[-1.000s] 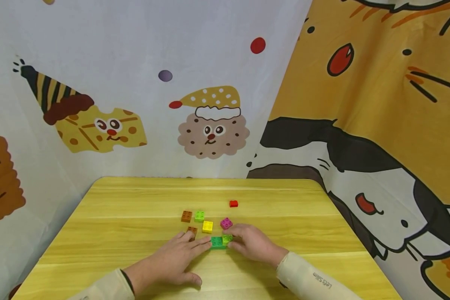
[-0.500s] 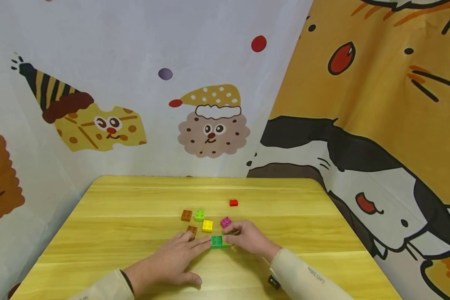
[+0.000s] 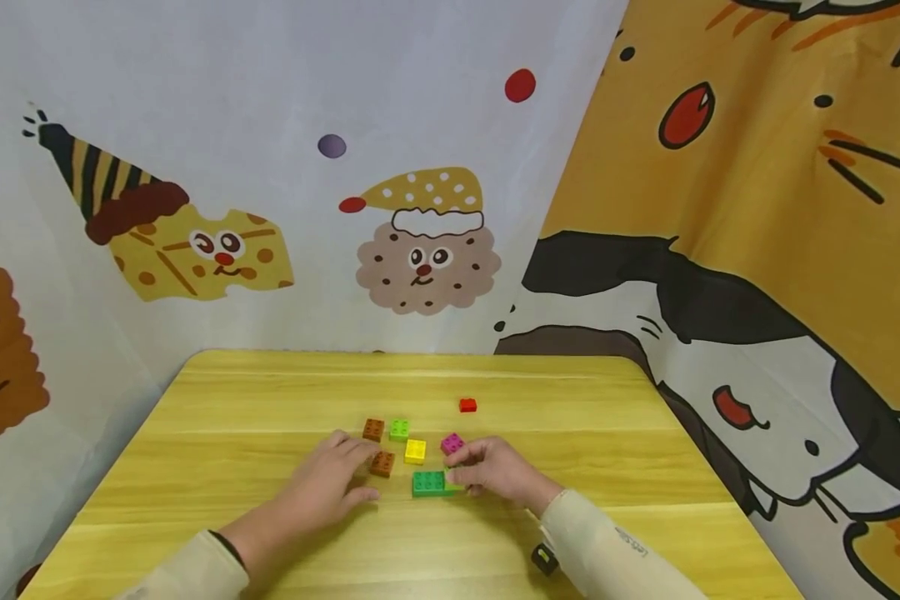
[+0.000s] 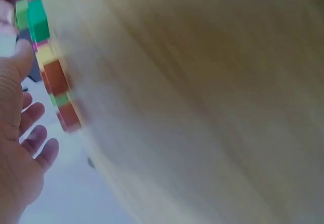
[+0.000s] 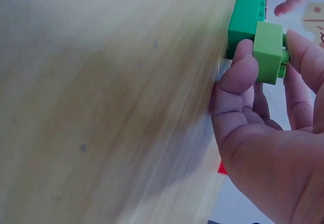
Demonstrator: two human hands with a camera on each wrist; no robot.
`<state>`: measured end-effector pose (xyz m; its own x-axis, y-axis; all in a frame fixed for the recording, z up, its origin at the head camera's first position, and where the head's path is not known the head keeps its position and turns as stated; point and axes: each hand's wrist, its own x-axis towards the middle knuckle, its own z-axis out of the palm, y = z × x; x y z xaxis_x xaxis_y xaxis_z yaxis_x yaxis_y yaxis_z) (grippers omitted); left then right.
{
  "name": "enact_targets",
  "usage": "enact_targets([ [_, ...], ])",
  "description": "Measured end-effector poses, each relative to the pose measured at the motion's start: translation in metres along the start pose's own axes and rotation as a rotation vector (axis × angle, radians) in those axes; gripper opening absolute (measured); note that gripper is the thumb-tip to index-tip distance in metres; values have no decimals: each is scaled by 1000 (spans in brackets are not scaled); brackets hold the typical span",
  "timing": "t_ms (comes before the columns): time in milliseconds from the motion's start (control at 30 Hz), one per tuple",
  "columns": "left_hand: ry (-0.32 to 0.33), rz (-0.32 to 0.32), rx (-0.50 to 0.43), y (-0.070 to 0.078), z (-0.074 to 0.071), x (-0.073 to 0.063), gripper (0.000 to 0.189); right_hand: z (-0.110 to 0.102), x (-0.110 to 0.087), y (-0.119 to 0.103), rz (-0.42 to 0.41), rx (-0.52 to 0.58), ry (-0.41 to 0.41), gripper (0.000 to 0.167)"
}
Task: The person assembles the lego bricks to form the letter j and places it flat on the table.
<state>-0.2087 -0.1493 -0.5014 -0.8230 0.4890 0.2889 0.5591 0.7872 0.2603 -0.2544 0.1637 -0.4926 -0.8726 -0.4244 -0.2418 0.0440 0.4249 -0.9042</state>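
Drawn back from the green block (image 3: 427,484), the left hand (image 3: 318,479) had relaxed fingers; the right hand (image 3: 502,473) pinched a lime block (image 5: 267,50) atop the green one's end, while six other blocks (image 3: 415,452) lay unjoined.

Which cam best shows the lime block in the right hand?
Right wrist: the lime block looks large and fairly sharp there, with a broad side and several studs visible. Head: the right hand hides most of it, leaving a sliver. Left wrist: it's small and blurry near the upper-left edge.
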Motion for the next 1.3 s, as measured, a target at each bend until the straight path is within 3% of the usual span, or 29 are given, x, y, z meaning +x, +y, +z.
enact_targets([
  [167,-12,-63,5,-11,0,-1,69,-1,-1,1,5,20,-11,30],
  [500,-26,53,76,-8,2,6,62,-1,-1,5,0,47,-15,34],
  [833,-68,56,88,-4,5,11,58,-2,-2,9,5,58,-31,36],
  [1033,-45,64,103,-2,9,12,51,-4,-1,11,15,58,-44,36],
  [1300,6,26,60,1,14,14,37,-5,2,8,29,44,-54,36],
])
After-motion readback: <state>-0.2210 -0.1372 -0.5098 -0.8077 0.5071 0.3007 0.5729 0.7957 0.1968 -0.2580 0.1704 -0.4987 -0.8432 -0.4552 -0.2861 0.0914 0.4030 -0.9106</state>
